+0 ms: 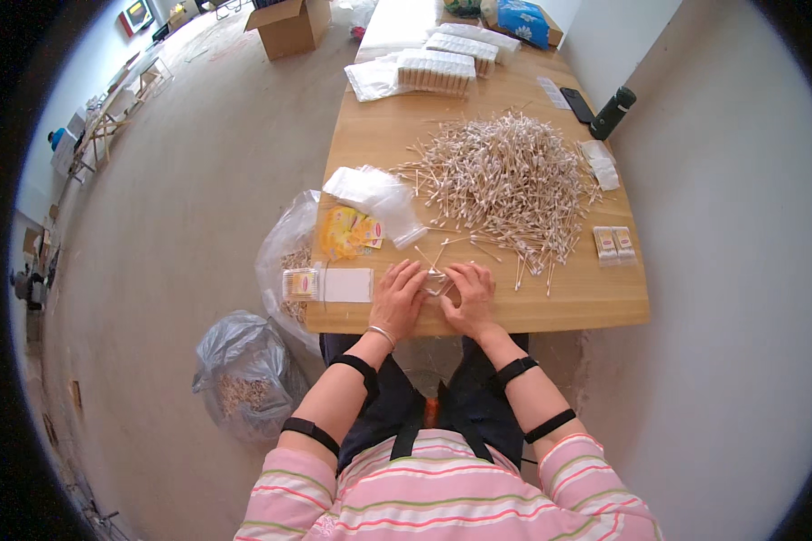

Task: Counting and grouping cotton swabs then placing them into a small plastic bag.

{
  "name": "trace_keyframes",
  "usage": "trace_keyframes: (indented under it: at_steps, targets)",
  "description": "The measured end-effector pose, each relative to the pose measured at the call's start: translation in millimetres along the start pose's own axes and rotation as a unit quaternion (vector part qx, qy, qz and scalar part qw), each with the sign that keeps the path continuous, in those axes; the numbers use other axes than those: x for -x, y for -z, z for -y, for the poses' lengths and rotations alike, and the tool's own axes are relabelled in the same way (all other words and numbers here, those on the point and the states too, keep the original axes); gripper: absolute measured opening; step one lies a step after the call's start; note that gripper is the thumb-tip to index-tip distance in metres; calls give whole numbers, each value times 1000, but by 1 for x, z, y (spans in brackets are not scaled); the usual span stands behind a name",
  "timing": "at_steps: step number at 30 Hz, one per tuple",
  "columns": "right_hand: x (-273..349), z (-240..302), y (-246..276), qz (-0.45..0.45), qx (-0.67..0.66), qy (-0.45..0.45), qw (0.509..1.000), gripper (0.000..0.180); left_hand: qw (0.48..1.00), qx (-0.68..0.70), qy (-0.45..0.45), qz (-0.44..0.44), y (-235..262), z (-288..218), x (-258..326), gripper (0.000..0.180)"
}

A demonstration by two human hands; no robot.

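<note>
Close to the table's front edge, my left hand [399, 296] and my right hand [469, 297] face each other with bent fingers. Between the fingertips they hold a small bunch of cotton swabs [437, 281], partly covered by the fingers. Just beyond them, a few loose cotton swabs [427, 257] lie crossed on the wood. A large heap of cotton swabs [514, 180] spreads ahead and to the right. Beside my left hand are a white card [347, 285] and a filled pack of cotton swabs [299, 284].
Clear plastic bags [374, 194] and yellow printed sheets [345, 233] lie at the left of the table [577, 302]. Two small packs [614, 245] sit at the right. A dark bottle [613, 113] and phone [576, 105] stand near the wall. Bundled packs [436, 70] lie far back. A grey bag [248, 374] rests on the floor.
</note>
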State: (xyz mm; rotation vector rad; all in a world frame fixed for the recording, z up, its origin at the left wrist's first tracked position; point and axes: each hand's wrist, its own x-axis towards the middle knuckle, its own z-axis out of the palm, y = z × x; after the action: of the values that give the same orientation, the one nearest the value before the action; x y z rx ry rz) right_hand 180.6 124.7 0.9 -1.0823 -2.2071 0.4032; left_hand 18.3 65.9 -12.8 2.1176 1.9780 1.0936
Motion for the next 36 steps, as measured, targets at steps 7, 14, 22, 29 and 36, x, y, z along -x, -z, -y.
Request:
trace_keyframes:
  at_steps: [7,14,22,29,36]
  targets:
    - [7,-36,7,-4,21,24,999,21,994,92,38,-31,-6,6,2,13]
    - [-2,-53,12,-78,132,-88,984,9,995,88,32,-15,-3,7,5,10]
    - [-39,-26,-25,-31,94,-167,981,15,994,113,2,-8,-5,6,2,9]
    - [-47,17,-40,36,98,-111,988,23,993,115,-3,-18,-1,8,5,11]
    - [-40,-17,-42,57,-42,-85,994,16,994,108,30,15,-2,5,5,18]
